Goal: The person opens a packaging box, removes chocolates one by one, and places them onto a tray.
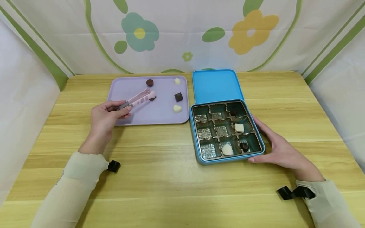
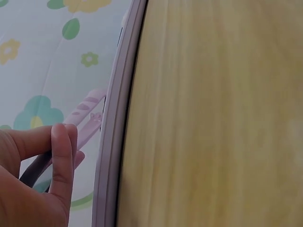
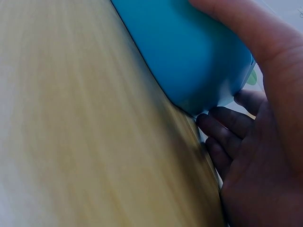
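My left hand (image 1: 106, 115) holds pink tongs (image 1: 141, 98) by their grey handle, over a lilac tray (image 1: 134, 118). The tong tips are at a dark chocolate (image 1: 153, 99), mostly hidden behind them; whether they pinch it I cannot tell. Also on the tray lie a brown round chocolate (image 1: 149, 83), a dark square chocolate (image 1: 178, 97) and two white chocolates (image 1: 177, 109). With thumb and fingers on two sides of the near right corner, my right hand (image 1: 280, 150) grips a blue tin (image 1: 201, 158). In the right wrist view, the fingers (image 3: 227, 125) touch its side.
The tin has a divided insert; a white square (image 1: 239, 127), a white round chocolate (image 1: 227, 149) and a dark round one (image 1: 244, 146) sit in separate compartments. A dark piece is faintly visible at the back right. Behind the tin lies its blue lid (image 1: 216, 85).
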A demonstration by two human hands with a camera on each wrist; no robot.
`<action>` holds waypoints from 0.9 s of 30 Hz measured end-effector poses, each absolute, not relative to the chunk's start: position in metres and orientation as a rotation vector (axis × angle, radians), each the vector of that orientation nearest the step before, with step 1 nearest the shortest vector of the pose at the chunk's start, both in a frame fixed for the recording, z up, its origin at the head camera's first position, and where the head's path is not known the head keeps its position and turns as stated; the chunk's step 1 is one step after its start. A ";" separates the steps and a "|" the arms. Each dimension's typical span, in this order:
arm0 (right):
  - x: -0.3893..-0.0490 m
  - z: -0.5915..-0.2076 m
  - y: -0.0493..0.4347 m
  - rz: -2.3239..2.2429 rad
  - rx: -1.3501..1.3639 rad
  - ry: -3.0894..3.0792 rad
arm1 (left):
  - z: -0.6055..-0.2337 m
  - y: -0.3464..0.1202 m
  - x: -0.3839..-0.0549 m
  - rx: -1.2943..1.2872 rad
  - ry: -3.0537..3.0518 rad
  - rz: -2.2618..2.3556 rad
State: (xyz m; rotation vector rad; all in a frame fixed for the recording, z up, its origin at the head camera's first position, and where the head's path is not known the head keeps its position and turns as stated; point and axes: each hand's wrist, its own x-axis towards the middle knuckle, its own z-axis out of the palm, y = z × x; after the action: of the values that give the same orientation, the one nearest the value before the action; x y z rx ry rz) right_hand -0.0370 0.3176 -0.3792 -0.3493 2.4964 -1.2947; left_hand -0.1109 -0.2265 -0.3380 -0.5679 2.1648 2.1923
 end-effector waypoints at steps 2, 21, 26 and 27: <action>-0.037 -0.379 0.317 -1.289 -0.343 2.496 | -0.338 -0.226 -0.111 -0.563 2.156 2.216; -0.037 -0.379 0.318 -1.292 -0.319 2.477 | -0.316 -0.198 -0.095 -0.089 2.043 2.365; -0.038 -0.379 0.317 -1.300 -0.318 2.476 | -0.305 -0.172 -0.084 0.085 2.090 2.208; -0.038 -0.379 0.317 -1.303 -0.315 2.473 | -0.303 -0.167 -0.081 0.122 2.094 2.173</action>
State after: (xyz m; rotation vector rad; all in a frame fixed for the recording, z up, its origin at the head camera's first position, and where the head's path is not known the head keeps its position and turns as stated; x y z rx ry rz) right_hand -0.0379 0.3172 -0.3788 -0.3148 2.4728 -1.3028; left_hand -0.0811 -0.1669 -0.3032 0.1217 2.0939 2.1732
